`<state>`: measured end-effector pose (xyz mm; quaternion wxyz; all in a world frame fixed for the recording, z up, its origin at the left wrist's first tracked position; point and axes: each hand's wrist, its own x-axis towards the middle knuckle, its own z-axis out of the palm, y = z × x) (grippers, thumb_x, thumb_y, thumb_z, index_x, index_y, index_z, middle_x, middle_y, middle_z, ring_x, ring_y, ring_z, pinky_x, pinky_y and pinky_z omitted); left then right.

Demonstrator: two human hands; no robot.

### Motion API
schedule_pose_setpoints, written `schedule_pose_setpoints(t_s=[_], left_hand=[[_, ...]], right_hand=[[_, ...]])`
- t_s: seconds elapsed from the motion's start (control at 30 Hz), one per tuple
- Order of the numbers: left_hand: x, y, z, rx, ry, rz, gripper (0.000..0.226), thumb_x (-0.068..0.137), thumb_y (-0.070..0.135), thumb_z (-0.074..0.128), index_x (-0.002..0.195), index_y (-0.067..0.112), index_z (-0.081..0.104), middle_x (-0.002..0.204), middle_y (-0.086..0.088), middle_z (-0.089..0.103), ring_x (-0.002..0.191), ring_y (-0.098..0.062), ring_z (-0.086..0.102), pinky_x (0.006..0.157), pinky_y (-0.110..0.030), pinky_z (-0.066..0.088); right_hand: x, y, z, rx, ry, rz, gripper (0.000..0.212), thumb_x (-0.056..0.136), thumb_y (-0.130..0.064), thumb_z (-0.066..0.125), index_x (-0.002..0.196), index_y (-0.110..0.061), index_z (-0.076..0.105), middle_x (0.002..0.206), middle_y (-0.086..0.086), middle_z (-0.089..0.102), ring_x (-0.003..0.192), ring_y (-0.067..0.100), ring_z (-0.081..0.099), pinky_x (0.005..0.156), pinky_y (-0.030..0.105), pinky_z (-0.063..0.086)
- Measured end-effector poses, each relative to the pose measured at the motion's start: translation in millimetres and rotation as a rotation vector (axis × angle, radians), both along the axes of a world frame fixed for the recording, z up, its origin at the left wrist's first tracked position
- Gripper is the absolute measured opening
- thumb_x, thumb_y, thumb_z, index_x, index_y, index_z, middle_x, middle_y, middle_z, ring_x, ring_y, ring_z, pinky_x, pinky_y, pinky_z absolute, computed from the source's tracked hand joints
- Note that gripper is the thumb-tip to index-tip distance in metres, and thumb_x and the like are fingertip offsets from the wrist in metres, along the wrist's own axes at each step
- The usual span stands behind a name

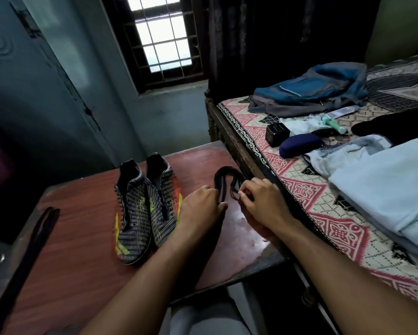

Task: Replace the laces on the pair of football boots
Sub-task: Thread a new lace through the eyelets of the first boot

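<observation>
both hands pinch the laces [228, 182] near the table's [87, 238] right edge, left hand [200, 206] and right hand [258, 199]; loop runs away; boots [142, 209] just left, nearer the left hand.

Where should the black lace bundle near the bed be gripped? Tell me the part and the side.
Pinch the bundled black lace at its gathered near end, coming from the front table edge; the far end fans into a loose loop. Both the left hand and right hand already hold there.

— What sort of place was it?
— A bedroom at home: a bed [287, 189] with a patterned cover, a backpack [311, 90] and folded clothes [384, 184] lay beside a barred window [159, 32].
</observation>
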<state>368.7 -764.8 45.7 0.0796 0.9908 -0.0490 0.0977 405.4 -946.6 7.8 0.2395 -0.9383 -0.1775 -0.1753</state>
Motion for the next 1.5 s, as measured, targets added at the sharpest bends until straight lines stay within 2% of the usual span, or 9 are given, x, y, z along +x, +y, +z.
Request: schedule_pose_setpoints(t_s=[0.27,0.5,0.87,1.0,1.07,1.13,1.27,1.37,1.5], left_hand=[[-7.4,12.3,14.0,0.019,-0.057,0.045,0.037,0.093,0.046,0.064,0.12,0.022,0.054,0.113,-0.004,0.058,0.102,-0.03,0.065,0.07,-0.04,0.05],[11.9,0.0,28.1,-0.278,-0.192,-0.3,0.033,0.095,0.027,0.068,0.128,0.024,0.068,0.118,0.002,0.068,0.108,-0.02,0.062,0.093,-0.037,0.052],[21.7,11.5,57.9,-0.323,-0.179,-0.254,0.017,0.1,0.031,0.067,0.093,0.019,0.075,0.081,0.009,0.071,0.074,-0.016,0.066,0.065,-0.04,0.052],[9.9,1.6,108.2,-0.62,-0.143,-0.279,0.022,0.102,0.036,0.062,0.099,0.019,0.076,0.08,0.007,0.074,0.078,-0.013,0.071,0.079,-0.043,0.059],[-1.1,-5.5,130.6,-0.822,-0.084,-0.347,0.025,0.106,0.032,0.056,0.105,0.013,0.072,0.074,0.012,0.069,0.076,-0.021,0.07,0.084,-0.049,0.06],[-12.2,-11.8,146.0,-0.946,-0.019,-0.419,0.027,0.11,0.023,0.048,0.11,0.001,0.064,0.068,0.016,0.06,0.062,-0.017,0.057,0.065,-0.043,0.057],[-25.1,-12.1,157.7,-0.916,0.013,-0.439,0.026,0.11,0.025,0.049,0.108,0.005,0.065,0.069,0.013,0.046,0.058,-0.009,0.032,0.049,-0.024,0.027],[-33.0,-9.1,161.9,-0.894,-0.005,-0.451,0.023,0.11,0.023,0.05,0.107,0.009,0.068,0.071,0.006,0.044,0.059,-0.009,0.032,0.051,-0.025,0.026],[-40.7,-8.1,176.7,-0.748,-0.106,-0.451,0.021,0.108,0.024,0.053,0.104,0.011,0.07,0.073,0.001,0.051,0.059,-0.011,0.041,0.053,-0.027,0.032]], right_hand=[[1.5,1.1,29.8,0.224,0.097,0.071,0.006,0.09,-0.028,0.073,0.086,-0.026,0.07,0.078,-0.01,0.071,0.075,0.011,0.069,0.077,0.039,0.058],[-1.8,6.1,37.5,0.222,-0.047,0.156,0.008,0.092,-0.029,0.067,0.098,-0.024,0.071,0.095,-0.005,0.069,0.084,0.02,0.07,0.076,0.048,0.057],[-9.3,7.1,58.2,0.566,-0.001,0.21,0.021,0.097,-0.03,0.068,0.116,-0.024,0.061,0.102,-0.01,0.07,0.09,0.0,0.067,0.072,0.017,0.054],[-5.8,12.4,46.6,0.442,0.095,0.235,0.05,0.089,-0.036,0.077,0.133,-0.031,0.054,0.127,-0.011,0.066,0.109,0.004,0.066,0.09,0.027,0.053],[-7.9,16.0,46.5,0.424,0.099,0.256,0.033,0.092,-0.03,0.075,0.122,-0.024,0.064,0.114,-0.008,0.069,0.089,0.005,0.066,0.08,0.026,0.05],[-13.8,17.3,51.5,0.391,0.067,0.292,0.009,0.097,-0.025,0.069,0.101,-0.017,0.07,0.095,-0.004,0.07,0.074,0.007,0.059,0.07,0.025,0.041],[-20.1,20.5,61.3,0.482,0.147,0.365,0.005,0.098,-0.018,0.066,0.1,-0.02,0.069,0.086,-0.012,0.065,0.072,-0.001,0.055,0.068,0.017,0.039],[-33.8,34.0,74.4,0.593,0.317,0.543,0.022,0.095,-0.032,0.064,0.116,-0.038,0.065,0.098,-0.024,0.066,0.081,-0.008,0.059,0.075,0.021,0.046],[-56.1,51.2,76.1,0.476,0.35,0.65,0.013,0.09,-0.045,0.059,0.098,-0.037,0.067,0.093,-0.019,0.07,0.08,-0.003,0.067,0.08,0.035,0.057]])
